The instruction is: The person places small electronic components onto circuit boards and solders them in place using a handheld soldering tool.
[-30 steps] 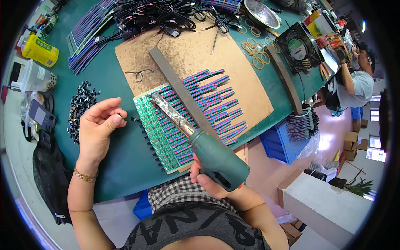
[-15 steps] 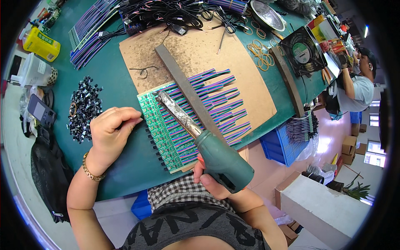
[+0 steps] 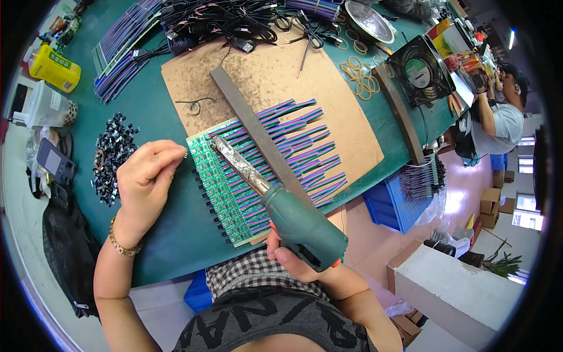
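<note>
My right hand (image 3: pixel 288 258) is wrapped round the handle of a green soldering gun (image 3: pixel 305 229). Its crusted metal barrel slants up and left over a row of green circuit boards (image 3: pixel 220 193). The tip is near the boards' upper end; whether it touches cannot be told. Just left of the boards, my left hand (image 3: pixel 146 176) pinches a tiny part with thin metal pins (image 3: pixel 186 155), mostly hidden by the fingers. Black connectors stick out along the boards' left edge, and striped ribbon wires (image 3: pixel 311 158) run off to the right. A dark metal bar (image 3: pixel 252 126) lies across the wires.
A heap of small black connectors (image 3: pixel 114 158) lies left of my hand. Brown cardboard (image 3: pixel 352 129) is under the work. Black cables (image 3: pixel 229 26), rubber bands (image 3: pixel 360 79), a second bar (image 3: pixel 402 114) and a fan (image 3: pixel 419 70) lie beyond. Another person (image 3: pixel 501 120) sits far right.
My left hand has shifted slightly up and left, and pins now show at its fingertips. The soldering gun has moved a little left, as has the whole bench in view.
</note>
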Demonstrator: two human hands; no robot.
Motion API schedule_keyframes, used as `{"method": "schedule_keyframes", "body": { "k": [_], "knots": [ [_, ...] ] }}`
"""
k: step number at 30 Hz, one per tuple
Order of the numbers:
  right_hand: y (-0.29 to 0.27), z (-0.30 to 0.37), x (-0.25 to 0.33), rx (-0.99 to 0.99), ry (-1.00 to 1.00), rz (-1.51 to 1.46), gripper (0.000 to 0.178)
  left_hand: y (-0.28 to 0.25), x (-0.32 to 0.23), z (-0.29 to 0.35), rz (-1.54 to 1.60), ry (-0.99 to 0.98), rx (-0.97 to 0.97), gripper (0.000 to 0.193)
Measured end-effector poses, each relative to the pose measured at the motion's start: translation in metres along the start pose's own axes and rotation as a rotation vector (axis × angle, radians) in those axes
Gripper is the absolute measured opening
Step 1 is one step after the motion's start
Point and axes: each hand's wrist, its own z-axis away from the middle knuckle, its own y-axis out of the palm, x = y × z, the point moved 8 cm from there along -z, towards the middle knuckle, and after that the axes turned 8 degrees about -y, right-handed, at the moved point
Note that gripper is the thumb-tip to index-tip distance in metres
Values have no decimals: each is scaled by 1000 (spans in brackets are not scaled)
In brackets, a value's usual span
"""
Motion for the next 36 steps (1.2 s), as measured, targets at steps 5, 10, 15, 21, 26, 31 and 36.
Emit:
{"method": "schedule_keyframes", "body": {
  "k": [5,10,15,21,26,31,36],
  "knots": [
    [2,0,9,-28,41,-18,38,5,-1,3,3,17,-21,17],
    [4,5,10,-26,-17,31,37,11,-1,4,-105,93,18,17],
    [15,14,-7,-18,96,-7,35,12,-1,3,-139,123,25,21],
    [17,12,-10,-40,143,-78,36,12,-3,5,-168,195,20,23],
    [16,8,-5,-100,125,-137,32,12,-5,8,-164,232,32,23],
    [15,6,-2,-31,70,85,13,13,-6,9,-165,246,22,24],
    [16,-2,6,-52,-1,98,10,14,-5,10,-160,258,17,25]
  ]
}}
